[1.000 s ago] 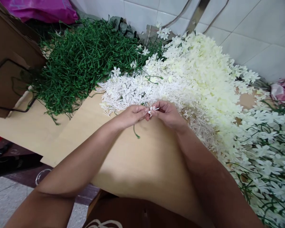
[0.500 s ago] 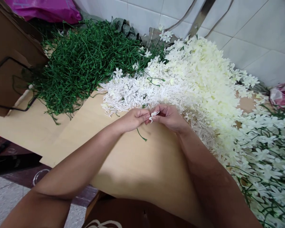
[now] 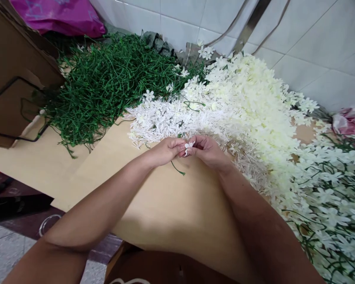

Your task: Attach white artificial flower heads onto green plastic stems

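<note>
My left hand (image 3: 168, 151) and my right hand (image 3: 208, 151) meet over the cardboard, fingertips close together. A small white artificial flower (image 3: 188, 147) sits between them, pinched by the right thumb and fingers. The left hand is closed on a green plastic stem (image 3: 178, 169), whose forked end hangs below the fingers. How stem and flower join is hidden by the fingertips. Just beyond the hands lies a pile of thin white stamen-like pieces (image 3: 177, 118). To the right of it spreads a heap of cream-white flower heads (image 3: 254, 94).
A large heap of green stems (image 3: 115, 83) lies at the back left, beside a cardboard box (image 3: 14, 71) and a purple bag (image 3: 59, 17). Flowers on green stems (image 3: 331, 209) cover the right side. A tiled wall (image 3: 180, 23) stands behind the cardboard sheet (image 3: 165, 209).
The white flower has turned so its petals face me more, and the right fingers have shifted slightly around it. The whole view has moved a little. The left hand keeps its hold.
</note>
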{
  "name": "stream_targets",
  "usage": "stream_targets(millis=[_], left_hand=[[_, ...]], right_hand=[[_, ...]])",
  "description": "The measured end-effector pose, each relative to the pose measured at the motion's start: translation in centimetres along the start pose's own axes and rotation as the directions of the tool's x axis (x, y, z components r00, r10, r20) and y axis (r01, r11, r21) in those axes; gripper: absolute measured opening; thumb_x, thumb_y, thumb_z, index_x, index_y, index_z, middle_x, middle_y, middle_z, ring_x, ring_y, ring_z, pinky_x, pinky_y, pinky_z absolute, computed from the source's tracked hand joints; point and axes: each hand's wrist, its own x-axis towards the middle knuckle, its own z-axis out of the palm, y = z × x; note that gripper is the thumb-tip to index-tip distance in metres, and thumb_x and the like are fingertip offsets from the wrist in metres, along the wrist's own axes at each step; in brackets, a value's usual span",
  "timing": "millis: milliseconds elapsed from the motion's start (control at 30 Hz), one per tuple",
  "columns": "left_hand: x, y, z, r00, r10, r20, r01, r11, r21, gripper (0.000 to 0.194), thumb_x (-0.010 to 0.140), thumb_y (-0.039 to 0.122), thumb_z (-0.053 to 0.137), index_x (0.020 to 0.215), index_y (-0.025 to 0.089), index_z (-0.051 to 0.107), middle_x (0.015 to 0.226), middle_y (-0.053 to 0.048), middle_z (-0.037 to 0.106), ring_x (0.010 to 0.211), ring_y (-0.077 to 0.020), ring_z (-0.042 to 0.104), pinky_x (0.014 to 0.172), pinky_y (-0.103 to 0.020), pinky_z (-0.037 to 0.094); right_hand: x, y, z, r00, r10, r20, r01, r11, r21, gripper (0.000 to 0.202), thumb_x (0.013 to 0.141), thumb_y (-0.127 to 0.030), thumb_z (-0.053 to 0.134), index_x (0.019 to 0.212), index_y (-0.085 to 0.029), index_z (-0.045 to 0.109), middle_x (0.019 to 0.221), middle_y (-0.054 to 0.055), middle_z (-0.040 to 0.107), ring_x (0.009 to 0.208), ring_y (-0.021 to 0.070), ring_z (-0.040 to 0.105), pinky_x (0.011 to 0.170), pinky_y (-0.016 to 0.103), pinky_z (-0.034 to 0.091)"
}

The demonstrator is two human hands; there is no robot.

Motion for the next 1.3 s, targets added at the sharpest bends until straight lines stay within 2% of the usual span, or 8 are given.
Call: stream_targets(millis=[333,467,567,667,867,967,1200,1300], left_hand=[[0.7,-0.3,1.0,0.989,-0.010,-0.147,0.024,0.996,0.092,0.031,0.085,0.037,0.046,0.060,0.018,0.044,0.062,0.001,0.047,0.062,-0.0119,0.043,0.064,-0.025,0.036],[-0.9,1.6,-0.3,0.935,0.254,-0.248,-0.125,0.890,0.439,0.032,0.089,0.042,0.048,0.091,0.016,0.066,0.095,-0.009,0.063,0.095,-0.0212,0.056,0.088,-0.033,0.042],[-2.3,3.1,-1.0,0.902,0.416,-0.115,-0.325,0.830,0.454,0.039,0.093,0.045,0.045,0.110,0.016,0.067,0.114,-0.013,0.064,0.110,-0.0226,0.056,0.098,-0.034,0.040],[-2.8,3.5,-0.8,0.875,0.484,-0.022,-0.424,0.787,0.449,0.036,0.094,0.044,0.047,0.098,0.017,0.070,0.103,-0.011,0.069,0.100,-0.0198,0.061,0.092,-0.031,0.044],[-2.2,2.7,-0.8,0.919,0.351,-0.178,-0.288,0.908,0.303,0.046,0.088,0.056,0.052,0.072,0.015,0.066,0.072,-0.006,0.066,0.070,-0.0146,0.059,0.070,-0.026,0.046],[-2.3,2.7,-1.4,0.964,0.216,-0.153,-0.203,0.974,0.098,0.047,0.080,0.060,0.061,0.070,0.014,0.065,0.069,-0.005,0.065,0.067,-0.0143,0.059,0.067,-0.025,0.046],[-2.0,2.2,-0.2,0.985,-0.021,0.169,0.005,0.995,0.095,0.027,0.085,0.039,0.057,0.079,0.014,0.066,0.068,-0.001,0.062,0.065,-0.0108,0.056,0.062,-0.022,0.043],[-1.7,1.5,0.2,0.977,-0.036,0.212,0.010,0.992,0.123,0.023,0.086,0.033,0.052,0.079,0.014,0.063,0.065,0.001,0.057,0.061,-0.0089,0.052,0.058,-0.020,0.042]], right_hand=[[0.1,-0.8,0.5,0.986,0.016,-0.164,-0.020,1.000,-0.023,0.042,0.048,-0.040,0.091,0.064,-0.018,0.059,0.055,-0.004,0.066,0.054,0.0088,0.064,0.061,0.022,0.056],[-1.2,-2.9,-0.9,0.980,0.110,-0.163,-0.117,0.992,-0.036,0.041,0.049,-0.035,0.091,0.067,-0.017,0.060,0.055,-0.003,0.066,0.051,0.0089,0.062,0.055,0.022,0.055],[-2.2,-4.2,-2.2,0.975,0.127,-0.184,-0.120,0.992,0.047,0.037,0.054,-0.032,0.090,0.066,-0.017,0.058,0.053,-0.003,0.065,0.049,0.0092,0.062,0.049,0.021,0.053],[-3.0,-5.0,-2.9,0.971,0.155,-0.184,-0.137,0.985,0.107,0.038,0.053,-0.030,0.090,0.066,-0.018,0.057,0.052,-0.004,0.063,0.049,0.0092,0.061,0.046,0.019,0.051],[-4.0,-5.7,-3.8,0.959,0.255,0.121,-0.237,0.960,-0.146,0.034,0.063,-0.036,0.083,0.083,-0.016,0.063,0.070,0.002,0.069,0.063,0.0150,0.067,0.056,0.028,0.056],[-3.6,-5.4,-3.8,0.989,0.147,0.023,-0.132,0.935,-0.328,0.026,0.071,-0.033,0.075,0.087,-0.016,0.065,0.073,0.002,0.065,0.065,0.0123,0.061,0.061,0.027,0.052],[-1.9,-3.0,-1.4,0.999,0.018,-0.027,-0.031,0.312,-0.949,0.008,0.072,-0.007,0.060,0.075,-0.014,0.063,0.080,0.005,0.060,0.072,0.0132,0.050,0.067,0.027,0.036],[-1.8,-2.7,-1.2,1.000,-0.015,-0.023,-0.018,0.236,-0.972,0.014,0.073,-0.003,0.052,0.070,-0.014,0.059,0.079,0.006,0.060,0.072,0.0140,0.049,0.068,0.027,0.035]])
